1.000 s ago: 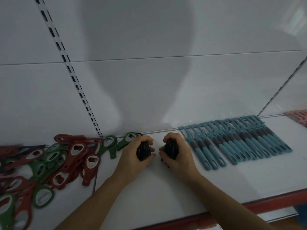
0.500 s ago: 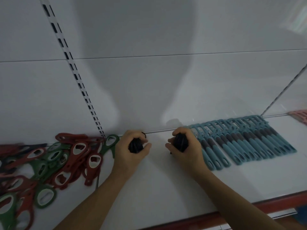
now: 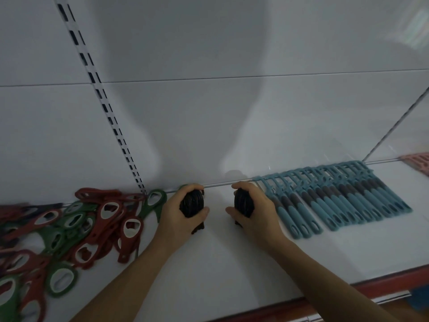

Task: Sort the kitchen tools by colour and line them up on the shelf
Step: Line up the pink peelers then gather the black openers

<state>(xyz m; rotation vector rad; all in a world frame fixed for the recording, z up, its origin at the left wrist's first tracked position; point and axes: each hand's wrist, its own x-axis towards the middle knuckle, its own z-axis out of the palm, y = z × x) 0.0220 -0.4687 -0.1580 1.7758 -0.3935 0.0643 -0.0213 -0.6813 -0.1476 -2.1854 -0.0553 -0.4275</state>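
Black tools (image 3: 192, 204) fill our left hand (image 3: 176, 217) and right hand (image 3: 260, 212), a stack gripped in each, likely to line up beside the blue peelers (image 3: 336, 201) on the shelf (image 3: 232, 263)

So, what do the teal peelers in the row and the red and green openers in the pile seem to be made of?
Teal peelers with dark grey grip bands: probably moulded plastic, matte, evenly coloured, no glint; the grey bands may be rubber. Red and green bottle openers: matte plastic bodies around pale oval inserts, possibly metal; dim light leaves that open.
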